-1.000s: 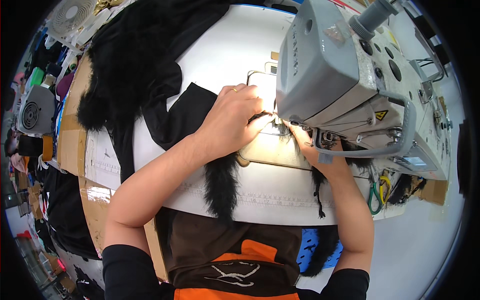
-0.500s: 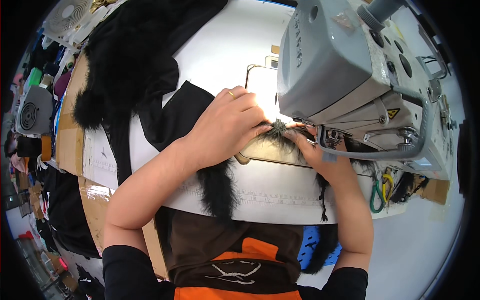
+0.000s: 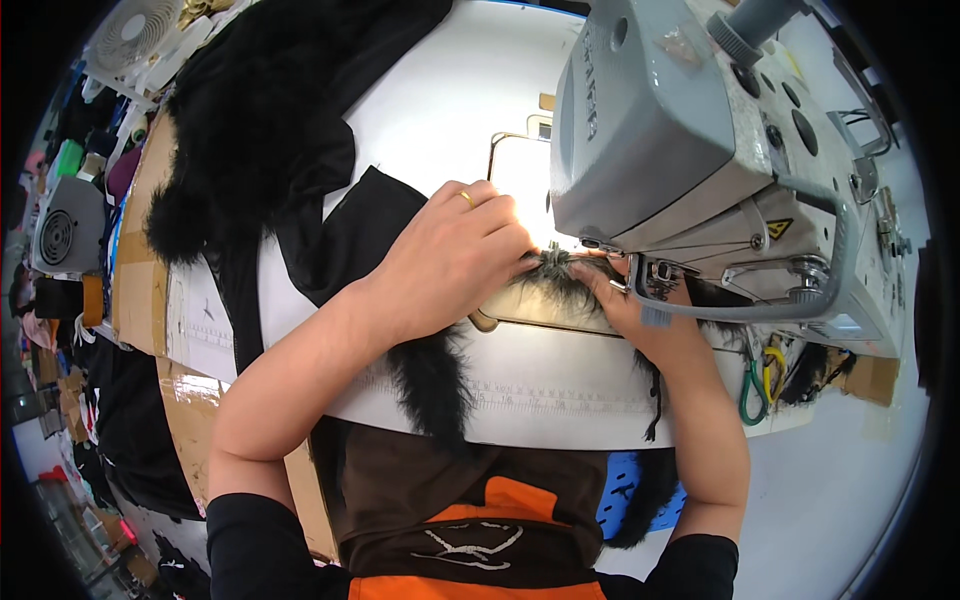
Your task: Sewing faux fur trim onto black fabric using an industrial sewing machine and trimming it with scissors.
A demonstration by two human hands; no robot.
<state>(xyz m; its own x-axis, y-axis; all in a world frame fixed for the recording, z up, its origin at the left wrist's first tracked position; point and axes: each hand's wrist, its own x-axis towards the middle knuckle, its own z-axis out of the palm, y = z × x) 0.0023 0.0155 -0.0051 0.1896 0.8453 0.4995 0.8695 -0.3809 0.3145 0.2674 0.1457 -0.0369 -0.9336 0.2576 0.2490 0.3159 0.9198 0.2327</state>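
Note:
Under the lamp-lit head of a grey sewing machine [image 3: 650, 110], a strip of black fur trim [image 3: 560, 278] lies gathered on the bed plate. My left hand [image 3: 450, 255], with a ring on one finger, presses and grips the trim at its left side, fingers closed. From the right, my right hand [image 3: 640, 310] pinches the same trim between thumb and fingers close to the presser foot; the machine partly hides its fingers. A furry length [image 3: 432, 385] hangs from beneath my left wrist toward the table's front edge. Black fabric [image 3: 370, 225] lies beside my left hand.
A bulky black fur garment [image 3: 255, 130] covers the table's left side. Green-handled scissors [image 3: 753, 390] and a yellow-handled tool [image 3: 774, 372] lie right of my right forearm. A printed ruler scale [image 3: 540, 397] runs along the front edge. Cardboard [image 3: 140, 270] borders the left side.
Both hands keep almost the same places, still gripping the trim. The fur between the fingertips has shifted slightly, and the whole view has moved a little.

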